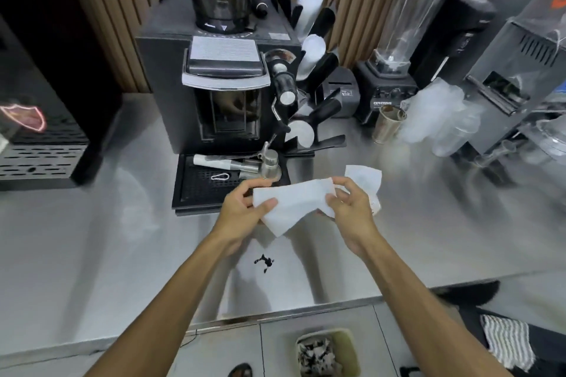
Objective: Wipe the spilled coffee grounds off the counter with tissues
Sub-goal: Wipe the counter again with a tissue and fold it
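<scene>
Tissue [291, 203]: your left hand [245, 208] and right hand [352, 208] pinch opposite ends, spreading it above the worktop [92, 239] before wiping grounds [264, 262].

Bench [92, 239]: grey metal, reflective. Carries 1 black grinder [214, 70] with drip tray [196, 190] in front, 1 blender [389, 70] and 1 metal tin [387, 124] to its right. 1 dark patch of coffee grounds [264, 262] near the front edge.

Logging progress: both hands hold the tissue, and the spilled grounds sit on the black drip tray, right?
No. The left hand and right hand hold the tissue, but the grounds lie on the counter, per the head view.
</scene>
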The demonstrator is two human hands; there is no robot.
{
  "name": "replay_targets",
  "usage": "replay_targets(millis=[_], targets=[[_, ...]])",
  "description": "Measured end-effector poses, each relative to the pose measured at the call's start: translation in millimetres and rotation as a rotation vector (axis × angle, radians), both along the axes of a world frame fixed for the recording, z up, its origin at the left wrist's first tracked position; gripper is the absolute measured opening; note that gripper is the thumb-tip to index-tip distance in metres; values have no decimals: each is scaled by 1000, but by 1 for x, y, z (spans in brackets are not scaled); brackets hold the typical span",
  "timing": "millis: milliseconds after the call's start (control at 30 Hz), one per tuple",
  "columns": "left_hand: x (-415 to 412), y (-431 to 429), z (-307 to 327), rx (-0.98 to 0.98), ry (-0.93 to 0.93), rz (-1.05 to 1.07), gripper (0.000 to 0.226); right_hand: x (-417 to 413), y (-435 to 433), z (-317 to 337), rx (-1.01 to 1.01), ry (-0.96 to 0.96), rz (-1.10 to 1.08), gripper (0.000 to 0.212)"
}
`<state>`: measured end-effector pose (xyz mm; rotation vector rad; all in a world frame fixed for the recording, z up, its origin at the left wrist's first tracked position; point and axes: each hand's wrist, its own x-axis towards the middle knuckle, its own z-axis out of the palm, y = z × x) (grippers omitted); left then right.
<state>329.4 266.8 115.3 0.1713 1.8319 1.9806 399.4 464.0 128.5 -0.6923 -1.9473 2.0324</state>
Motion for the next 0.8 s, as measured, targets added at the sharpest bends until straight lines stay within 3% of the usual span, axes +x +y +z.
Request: replay_targets(millis=[67, 200, 300, 367, 433, 567, 700, 800], targets=[[0, -13, -8, -113, 36, -20, 28, -3, -6, -2, -33, -54, 61, 34], [3, -31, -8, -279, 107, 32, 46, -5, -17, -5, 56, -79, 274, 19], [10, -40, -3, -370, 154, 76, 16, -10, -25, -15, 424, 12, 444, 33], [15, -45, -10, -500, 225, 32, 39, -13, -34, -27, 717, 97, 499, 24], [22, -51, -24, -637, 379, -19, 42, -14, -41, -46, 840, 153, 530, 13], [26, -73, -68, -815, 688, -67, 13, -16, -53, -90, 1076, 138, 596, 15], [6, -87, -92, -908, 801, -30, 14, -29, -66, -115, 1353, 126, 594, 27], [-13, -93, -94, -977, 882, -104, 32, -50, -81, -115, 1440, 192, 515, 30]])
